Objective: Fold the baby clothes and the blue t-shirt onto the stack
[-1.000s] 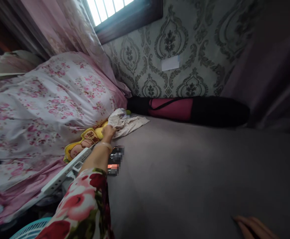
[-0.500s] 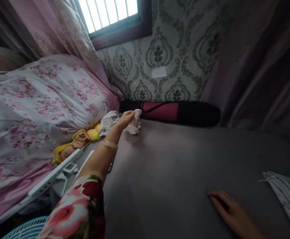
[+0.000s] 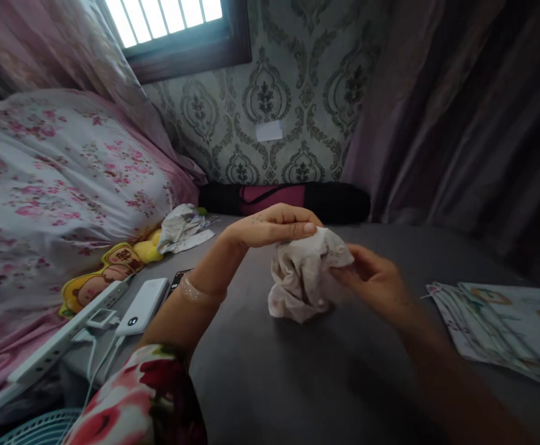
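Observation:
A crumpled off-white cloth (image 3: 300, 278) hangs between my two hands, just above the grey bed sheet (image 3: 261, 383). My left hand (image 3: 282, 224) pinches its top edge between thumb and fingers, palm down, with a clear bangle on the wrist. On the cloth's right side, my right hand (image 3: 372, 275) grips a corner with thumb and fingertips. The cloth's folds hide its full shape. Another crumpled white cloth (image 3: 184, 228) lies farther back on the left, against the floral bedding. To the right is a stack of folded printed cloths (image 3: 506, 327).
On the left lie a yellow plush toy (image 3: 98, 281), a white power strip (image 3: 66, 330), a white power bank (image 3: 144, 306) with cables, and a phone (image 3: 177, 281). A long black and magenta bag (image 3: 279, 198) rests along the wall. A blue basket (image 3: 38, 426) stands at lower left.
My left hand has brought the cloth from the back left toward the middle and nearer. My right hand has risen from the sheet and taken hold of it. The view has shifted right.

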`<control>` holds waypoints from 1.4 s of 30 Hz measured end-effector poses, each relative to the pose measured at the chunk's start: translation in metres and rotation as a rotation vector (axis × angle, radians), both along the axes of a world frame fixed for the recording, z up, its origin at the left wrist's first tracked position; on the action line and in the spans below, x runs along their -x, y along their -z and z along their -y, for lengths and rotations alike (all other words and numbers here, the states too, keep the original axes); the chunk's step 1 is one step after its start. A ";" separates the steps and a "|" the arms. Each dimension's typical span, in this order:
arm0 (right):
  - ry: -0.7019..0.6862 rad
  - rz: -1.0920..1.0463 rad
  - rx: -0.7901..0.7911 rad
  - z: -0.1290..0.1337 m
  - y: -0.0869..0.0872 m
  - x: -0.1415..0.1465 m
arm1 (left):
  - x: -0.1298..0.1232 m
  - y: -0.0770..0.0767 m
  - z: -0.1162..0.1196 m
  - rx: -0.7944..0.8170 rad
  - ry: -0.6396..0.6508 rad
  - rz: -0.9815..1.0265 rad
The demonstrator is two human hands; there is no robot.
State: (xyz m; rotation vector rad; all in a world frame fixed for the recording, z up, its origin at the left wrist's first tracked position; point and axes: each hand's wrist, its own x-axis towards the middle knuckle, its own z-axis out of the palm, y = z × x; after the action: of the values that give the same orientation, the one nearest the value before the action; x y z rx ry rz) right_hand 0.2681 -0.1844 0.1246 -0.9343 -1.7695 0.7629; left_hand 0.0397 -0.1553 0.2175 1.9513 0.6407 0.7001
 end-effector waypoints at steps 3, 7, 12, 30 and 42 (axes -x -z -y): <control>-0.092 0.001 0.239 0.010 -0.007 -0.015 | 0.005 -0.002 0.001 -0.058 -0.026 -0.051; -0.006 0.028 0.383 0.006 0.001 -0.036 | 0.009 0.045 -0.020 0.067 -0.126 -0.045; -0.062 0.356 0.302 -0.016 0.041 -0.056 | -0.004 0.124 -0.028 0.376 -0.196 0.041; 0.084 0.274 0.222 -0.046 0.051 -0.012 | -0.037 0.163 -0.035 -0.051 -0.668 0.201; 0.155 0.290 0.261 -0.045 0.041 -0.022 | -0.015 0.196 0.010 0.152 -0.886 -0.141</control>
State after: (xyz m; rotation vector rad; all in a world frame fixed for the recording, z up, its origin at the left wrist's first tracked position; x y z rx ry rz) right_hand 0.2902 -0.1399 0.0836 -1.3992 -1.8438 0.8011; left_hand 0.0551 -0.1657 0.0211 1.5319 1.6351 0.9972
